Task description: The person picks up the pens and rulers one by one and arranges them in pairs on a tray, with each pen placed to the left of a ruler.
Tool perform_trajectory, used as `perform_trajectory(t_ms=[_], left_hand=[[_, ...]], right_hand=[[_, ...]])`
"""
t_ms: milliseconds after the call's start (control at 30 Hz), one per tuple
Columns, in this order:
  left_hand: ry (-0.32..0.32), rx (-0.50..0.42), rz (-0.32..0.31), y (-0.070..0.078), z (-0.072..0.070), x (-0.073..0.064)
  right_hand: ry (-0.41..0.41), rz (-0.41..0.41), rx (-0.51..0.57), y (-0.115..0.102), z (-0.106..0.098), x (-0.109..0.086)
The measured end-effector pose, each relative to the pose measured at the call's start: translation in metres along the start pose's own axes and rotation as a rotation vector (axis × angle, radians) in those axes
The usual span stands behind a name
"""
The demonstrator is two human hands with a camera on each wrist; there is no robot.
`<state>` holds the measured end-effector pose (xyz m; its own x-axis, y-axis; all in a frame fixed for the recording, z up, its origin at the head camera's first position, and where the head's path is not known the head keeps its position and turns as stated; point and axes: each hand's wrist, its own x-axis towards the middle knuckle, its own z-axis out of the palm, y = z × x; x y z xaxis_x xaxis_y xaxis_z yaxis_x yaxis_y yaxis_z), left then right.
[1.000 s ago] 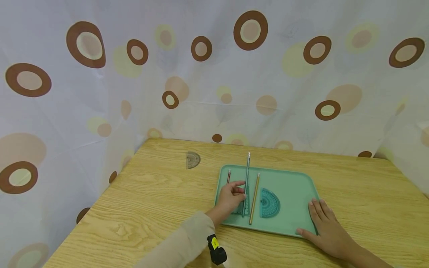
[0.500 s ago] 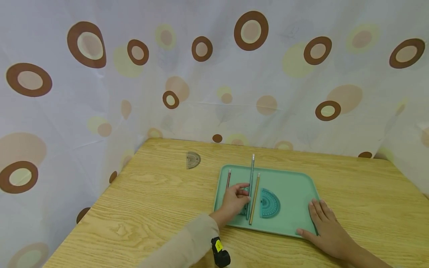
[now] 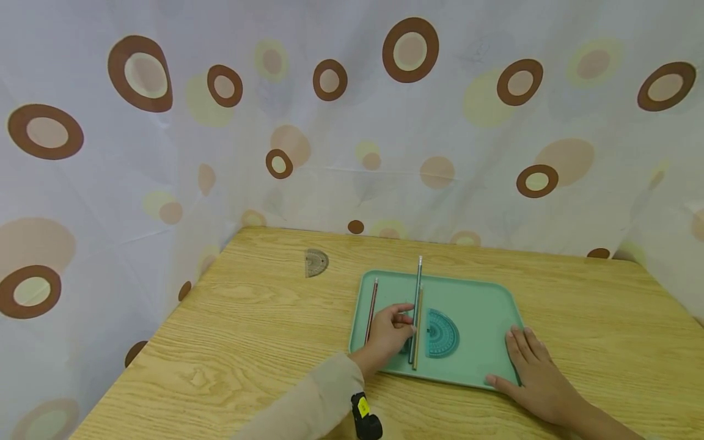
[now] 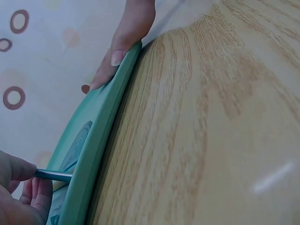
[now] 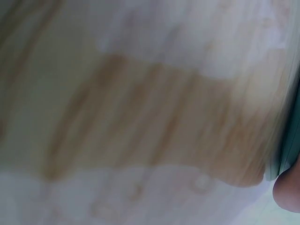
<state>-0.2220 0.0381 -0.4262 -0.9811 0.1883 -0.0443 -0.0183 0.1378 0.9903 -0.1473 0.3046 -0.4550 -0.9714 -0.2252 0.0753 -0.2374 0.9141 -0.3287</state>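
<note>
My left hand (image 3: 387, 335) pinches a dark teal pencil (image 3: 418, 287) between thumb and fingertips, its eraser end pointing away over the tray's far rim. That pencil (image 4: 52, 175) also shows in the left wrist view. Right beside it lies a gold pencil (image 3: 415, 360) on the green tray (image 3: 484, 305). A blue-green protractor (image 3: 442, 333) is just right of the pencils. To the left of my hand lies a red pencil (image 3: 372, 305). A teal ruler-like piece (image 3: 405, 348) is mostly hidden under my left hand. My right hand (image 3: 541, 379) rests on the tray's near right corner, fingers extended.
A clear protractor (image 3: 316, 263) lies on the wooden table (image 3: 258, 311), beyond the tray's left side. A curtain (image 3: 352, 122) printed with circles stands behind and around the table.
My left hand has shifted right, bringing the teal pencil up beside the gold one. The gold pencil's near end has moved slightly right. More of the red pencil shows. My right hand stays put.
</note>
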Motion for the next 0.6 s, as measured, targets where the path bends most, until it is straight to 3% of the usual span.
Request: perform_trajectory(t_ms=[600], left_hand=[[0.002, -0.022, -0.009, 0.0023, 0.0095, 0.0002]], right_hand=[[-0.008, 0.006, 0.015, -0.0021, -0.0025, 0.0003]])
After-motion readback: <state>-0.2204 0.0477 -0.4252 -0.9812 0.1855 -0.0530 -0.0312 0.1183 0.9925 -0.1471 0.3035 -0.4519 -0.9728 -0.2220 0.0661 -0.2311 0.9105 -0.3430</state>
